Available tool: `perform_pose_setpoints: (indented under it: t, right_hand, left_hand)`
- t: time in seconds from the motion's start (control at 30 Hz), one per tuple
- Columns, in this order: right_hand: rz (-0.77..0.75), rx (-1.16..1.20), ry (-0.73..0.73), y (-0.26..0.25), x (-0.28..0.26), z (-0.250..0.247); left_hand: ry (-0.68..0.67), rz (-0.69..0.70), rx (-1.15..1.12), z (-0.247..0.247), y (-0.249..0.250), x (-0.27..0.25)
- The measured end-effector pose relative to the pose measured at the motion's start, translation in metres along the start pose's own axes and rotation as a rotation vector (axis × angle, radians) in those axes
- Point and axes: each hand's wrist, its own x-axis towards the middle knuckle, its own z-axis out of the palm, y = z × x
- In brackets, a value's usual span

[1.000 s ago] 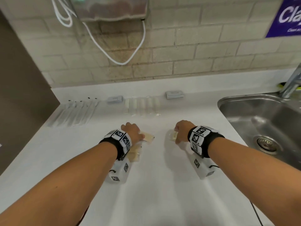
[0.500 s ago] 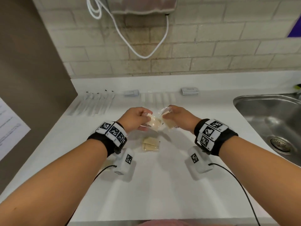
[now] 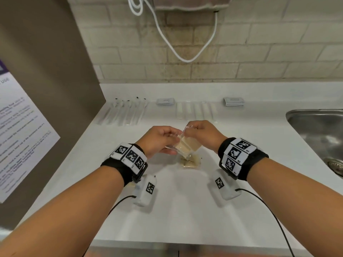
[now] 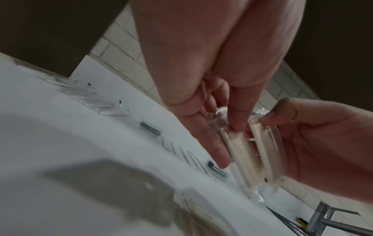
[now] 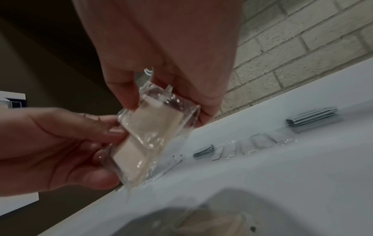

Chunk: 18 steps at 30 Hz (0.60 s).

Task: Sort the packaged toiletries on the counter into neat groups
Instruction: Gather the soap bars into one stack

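Above the middle of the white counter point(image 3: 185, 210) my two hands meet, each pinching a cream soap bar in clear wrap. My left hand point(image 3: 167, 140) holds one wrapped soap point(image 3: 182, 148) by its side. My right hand point(image 3: 192, 131) pinches the top of the other wrapped soap point(image 3: 194, 145), which overlaps the first. In the left wrist view the two bars point(image 4: 240, 153) point(image 4: 266, 148) stand edge-on side by side between the fingers. The right wrist view shows the upper bar point(image 5: 155, 119) over the lower one point(image 5: 129, 153). More wrapped soaps point(image 3: 191, 163) lie on the counter below.
Along the back wall lie a row of long clear-wrapped sticks point(image 3: 126, 113), a grey sachet stack point(image 3: 165, 101), a row of clear packets point(image 3: 194, 110) and another sachet stack point(image 3: 233, 101). A steel sink point(image 3: 319, 130) is at the right, a brown panel with a notice point(image 3: 24, 138) at the left.
Both hands have risen off the counter with a wrapped soap each and come together until the packets overlap. The view has swung left, away from the sink.
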Motion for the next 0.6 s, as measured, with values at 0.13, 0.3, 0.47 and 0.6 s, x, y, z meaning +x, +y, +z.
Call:
perform_pose_setpoints:
  t: [0.13,0.3,0.47,0.6]
  right_hand:
    - [0.051,-0.028,-0.04,-0.001,0.001,0.006]
    - [0.087,-0.024,-0.039,-0.003,0.002,0.006]
    - [0.124,-0.084,-0.035,-0.006,0.004,0.007]
    - [0.082,-0.238,-0.074,-0.003,0.005,0.011]
  left_hand:
    - [-0.016,0.0,-0.033,-0.008,-0.004,-0.005]
    - [0.008,-0.068,-0.016,-0.014,-0.007,-0.009]
    - [0.063,-0.043,0.076,-0.015,-0.01,-0.009]
    - [0.089,-0.025,0.015,-0.013,-0.006,-0.007]
